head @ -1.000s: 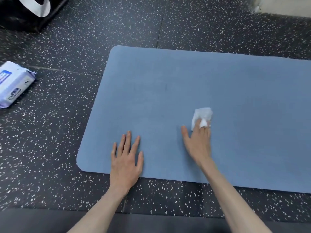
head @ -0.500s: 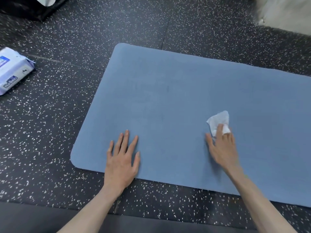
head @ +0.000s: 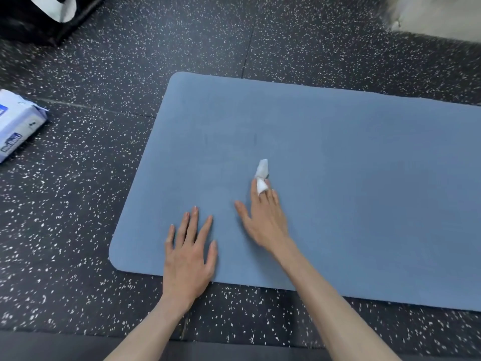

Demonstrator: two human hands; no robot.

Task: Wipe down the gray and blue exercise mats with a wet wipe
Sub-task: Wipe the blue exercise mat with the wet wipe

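A blue exercise mat (head: 338, 165) lies flat on the speckled black floor, running off the right edge. My left hand (head: 188, 252) rests flat on its near left corner, fingers spread, holding nothing. My right hand (head: 264, 217) is on the mat just to the right of it, pressing a crumpled white wet wipe (head: 261, 175) against the mat; the wipe is pinched between its fingers and sticks out past the fingertips. A gray mat (head: 65, 346) shows as a dark gray strip along the bottom edge, under my forearms.
A white and blue pack of wet wipes (head: 18, 125) lies on the floor at the left edge. A black bag with a white patch (head: 39, 14) sits at the top left. A pale object (head: 440, 14) fills the top right corner.
My right hand swept the wipe to the right across the mat, then back left toward my left hand. The left hand stayed flat on the mat's corner.
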